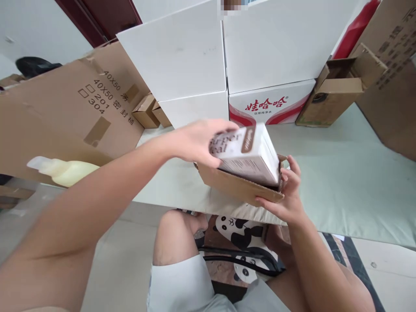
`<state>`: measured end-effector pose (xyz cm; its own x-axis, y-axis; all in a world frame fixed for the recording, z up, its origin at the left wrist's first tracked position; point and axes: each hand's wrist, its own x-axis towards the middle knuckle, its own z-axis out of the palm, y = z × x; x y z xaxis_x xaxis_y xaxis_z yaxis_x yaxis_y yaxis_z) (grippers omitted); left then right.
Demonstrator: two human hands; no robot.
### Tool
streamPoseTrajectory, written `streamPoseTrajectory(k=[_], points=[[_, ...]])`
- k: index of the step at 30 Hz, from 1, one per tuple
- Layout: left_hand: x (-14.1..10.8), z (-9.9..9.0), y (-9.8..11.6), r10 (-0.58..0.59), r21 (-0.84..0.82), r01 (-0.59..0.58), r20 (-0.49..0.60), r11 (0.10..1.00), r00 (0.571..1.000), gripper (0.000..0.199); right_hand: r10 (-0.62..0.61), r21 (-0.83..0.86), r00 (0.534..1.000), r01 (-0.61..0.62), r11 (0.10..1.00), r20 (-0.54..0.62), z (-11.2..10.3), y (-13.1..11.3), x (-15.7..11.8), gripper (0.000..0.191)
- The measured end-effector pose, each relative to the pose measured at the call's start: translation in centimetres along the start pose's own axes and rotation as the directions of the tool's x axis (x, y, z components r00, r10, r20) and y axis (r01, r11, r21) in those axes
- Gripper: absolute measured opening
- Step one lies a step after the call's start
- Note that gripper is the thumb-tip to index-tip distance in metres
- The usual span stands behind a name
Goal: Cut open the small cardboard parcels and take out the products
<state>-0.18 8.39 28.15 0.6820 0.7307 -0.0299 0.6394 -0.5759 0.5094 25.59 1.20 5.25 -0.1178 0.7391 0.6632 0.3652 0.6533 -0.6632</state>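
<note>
My left hand point(201, 141) is wrapped over the near end of a white carton with brown lettering point(242, 156). The carton sits tilted, partly inside a small open cardboard box point(238, 187) at the front edge of the covered surface. With thumb below and fingers at the rim, my right hand point(287, 190) grips the right end of that cardboard box. How deep the carton reaches into the box is hidden by the box's near wall.
White boxes, one with red print point(264, 104), are stacked at the back. An open brown box point(331, 95) stands back right. To the left are a large cardboard sheet point(107, 112), small brown boxes point(146, 112) and a pale yellow bottle point(69, 171).
</note>
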Motion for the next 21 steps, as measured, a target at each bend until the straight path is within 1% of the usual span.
streamPoseTrajectory(k=[1, 2, 3, 4, 5, 6, 7, 8, 9, 10, 11, 12, 13, 14, 16, 17, 18, 19, 20, 21], points=[[-1.1, -0.7, -0.5, -0.002, -0.09, -0.008, -0.11, 0.996, 0.994, 0.072, 0.033, -0.006, 0.999, -0.032, 0.999, 0.016, 0.0, 0.1, -0.1, 0.093], [-2.1, -1.0, -1.2, -0.017, -0.175, -0.024, -0.232, 0.984, 0.973, 0.071, 0.063, -0.016, 0.998, -0.062, 0.998, 0.031, -0.1, 0.2, -0.2, 0.096], [-3.2, -1.0, -2.0, -0.043, -0.256, -0.054, -0.359, 0.965, 0.932, 0.07, 0.086, -0.032, 0.996, -0.085, 0.996, 0.038, -0.1, 0.4, -0.3, 0.097], [-4.2, -0.6, -3.1, -0.077, -0.331, -0.099, -0.481, 0.938, 0.873, 0.067, 0.105, -0.055, 0.994, -0.104, 0.993, 0.033, -0.1, 0.5, -0.4, 0.097], [-5.1, 0.2, -4.2, -0.127, -0.405, -0.154, -0.587, 0.901, 0.8, 0.065, 0.119, -0.087, 0.993, -0.118, 0.989, 0.008, -0.1, 0.7, -0.4, 0.097], [-6.0, 1.4, -5.5, -0.191, -0.479, -0.212, -0.661, 0.852, 0.726, 0.063, 0.133, -0.122, 0.991, -0.135, 0.983, -0.03, -0.2, 0.9, -0.4, 0.098], [-6.7, 2.9, -6.7, -0.273, -0.557, -0.261, -0.697, 0.788, 0.663, 0.061, 0.149, -0.156, 0.986, -0.16, 0.975, -0.079, -0.3, 1.0, -0.2, 0.099], [-7.3, 4.7, -7.9, -0.383, -0.652, -0.278, -0.681, 0.706, 0.625, 0.058, 0.166, -0.185, 0.977, -0.19, 0.964, -0.137, -0.4, 1.2, 0.0, 0.1], [-7.8, 6.6, -8.9, -0.501, -0.751, -0.263, -0.617, 0.606, 0.607, 0.054, 0.181, -0.214, 0.963, -0.223, 0.951, -0.201, -0.7, 1.4, 0.2, 0.101], [-8.3, 8.7, -9.6, -0.605, -0.839, -0.232, -0.522, 0.493, 0.602, 0.051, 0.192, -0.24, 0.944, -0.259, 0.936, -0.268, -1.0, 1.5, 0.6, 0.101], [-8.6, 10.9, -10.2, -0.682, -0.909, -0.183, -0.404, 0.374, 0.609, 0.051, 0.198, -0.266, 0.922, -0.293, 0.918, -0.333, -1.4, 1.6, 1.0, 0.102], [-8.9, 13.0, -10.4, -0.734, -0.955, -0.146, -0.291, 0.257, 0.613, 0.053, 0.2, -0.293, 0.899, -0.327, 0.898, -0.39, -1.9, 1.6, 1.3, 0.102], [-9.0, 15.1, -10.5, -0.758, -0.982, -0.123, -0.187, 0.14, 0.625, 0.055, 0.195, -0.319, 0.878, -0.355, 0.879, -0.438, -2.5, 1.5, 1.7, 0.101], [-9.1, 17.1, -10.2, -0.758, -0.993, -0.115, -0.098, 0.031, 0.645, 0.058, 0.179, -0.347, 0.862, -0.37, 0.862, -0.475, -3.0, 1.3, 2.0, 0.1], [-9.1, 20.6, -9.2, -0.707, -0.981, -0.116, 0.028, -0.155, 0.707, 0.063, 0.065, -0.416, 0.84, -0.333, 0.847, -0.539, -3.8, 0.5, 2.3, 0.091], [-8.9, 21.9, -8.6, -0.67, -0.968, -0.11, 0.072, -0.226, 0.738, 0.066, -0.031, -0.447, 0.825, -0.274, 0.851, -0.565, -3.8, -0.1, 2.2, 0.083], [-8.7, 22.8, -7.9, -0.629, -0.955, -0.094, 0.111, -0.282, 0.769, 0.07, -0.133, -0.461, 0.802, -0.191, 0.867, -0.582, -3.6, -0.7, 2.1, 0.072], [-8.5, 23.5, -7.2, -0.587, -0.944, -0.066, 0.145, -0.323, 0.797, 0.076, -0.205, -0.445, 0.784, -0.1, 0.89, -0.586, -3.0, -1.3, 1.9, 0.059], [-8.2, 23.9, -6.6, -0.545, -0.939, -0.031, 0.172, -0.343, 0.821, 0.083, -0.217, -0.39, 0.791, -0.031, 0.92, -0.572, -2.1, -1.9, 1.5, 0.047], [-7.9, 24.0, -6.0, -0.504, -0.941, 0.013, 0.194, -0.34, 0.842, 0.091, -0.15, -0.286, 0.835, -0.01, 0.958, -0.53, -0.9, -2.4, 1.2, 0.04]])
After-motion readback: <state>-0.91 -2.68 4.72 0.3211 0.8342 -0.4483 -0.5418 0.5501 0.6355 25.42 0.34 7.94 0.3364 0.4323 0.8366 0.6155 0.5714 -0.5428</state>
